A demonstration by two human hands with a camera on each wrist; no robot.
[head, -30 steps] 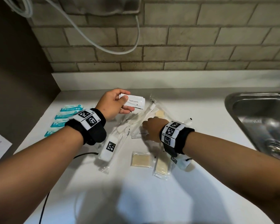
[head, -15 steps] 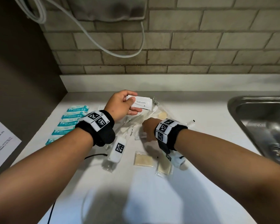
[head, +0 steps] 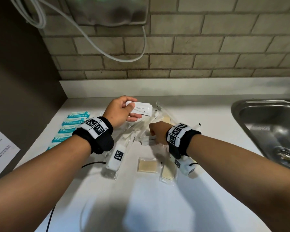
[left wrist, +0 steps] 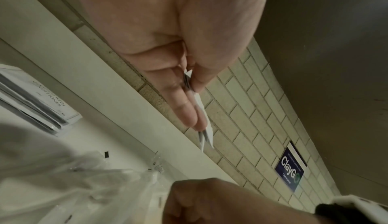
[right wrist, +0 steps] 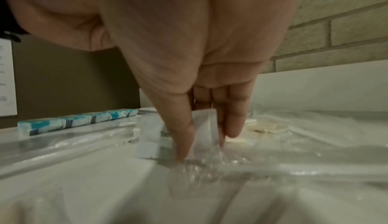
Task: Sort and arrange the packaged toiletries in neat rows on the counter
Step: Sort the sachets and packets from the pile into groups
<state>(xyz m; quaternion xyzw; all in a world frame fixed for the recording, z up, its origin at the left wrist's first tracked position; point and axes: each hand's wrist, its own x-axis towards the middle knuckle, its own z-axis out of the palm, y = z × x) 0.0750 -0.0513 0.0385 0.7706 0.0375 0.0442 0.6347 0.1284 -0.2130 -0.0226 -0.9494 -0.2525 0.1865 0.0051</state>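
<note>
My left hand [head: 124, 109] holds a small stack of white toothpaste sachets [head: 141, 109] above the counter, thumb on top; in the left wrist view the stacked sachets [left wrist: 201, 119] show edge-on between thumb and fingers. My right hand [head: 157, 135] is lower, pinching another white toothpaste sachet [head: 148, 140] out of the pile; the right wrist view shows that sachet [right wrist: 155, 136] between thumb and fingers. Clear-wrapped toothbrushes [head: 141, 126] lie tangled between the hands. Two wrapped tan soaps [head: 147, 165] lie in front.
A row of several blue-and-white packets [head: 69, 129] lies along the counter's left side. A steel sink [head: 271, 129] is at the right. A paper sheet [head: 0, 148] is at far left. A white cable [head: 110, 52] hangs on the brick wall.
The left hand stays raised with the toothpaste sachets. The right hand has shifted slightly within the pile and closed on another sachet.
</note>
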